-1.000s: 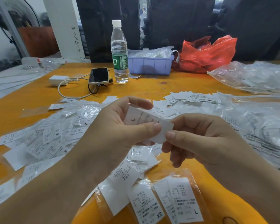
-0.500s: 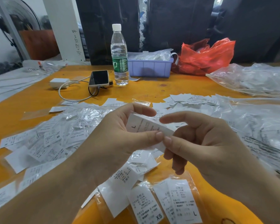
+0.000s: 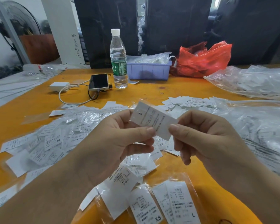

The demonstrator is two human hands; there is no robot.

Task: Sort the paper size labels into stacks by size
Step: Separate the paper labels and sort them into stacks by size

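A white paper label marked L (image 3: 152,119) is held up above the orange table (image 3: 176,92). My left hand (image 3: 113,143) pinches its lower edge between thumb and fingers. My right hand (image 3: 205,136) pinches its right end with thumb and forefinger. Below my hands lie bagged labels: an XS stack (image 3: 145,206) and an L stack (image 3: 179,202). A loose heap of mixed labels (image 3: 55,139), with M and XL showing, spreads to the left.
A water bottle (image 3: 118,62), a phone (image 3: 98,82) with a white charger (image 3: 58,86) and a purple bin (image 3: 149,70) stand at the back. A red bag (image 3: 204,60) sits behind. Clear plastic bags (image 3: 255,126) of labels fill the right side.
Both hands have lifted the L label higher and turned it flatter toward the camera. My right forefinger has closed down onto its right end.
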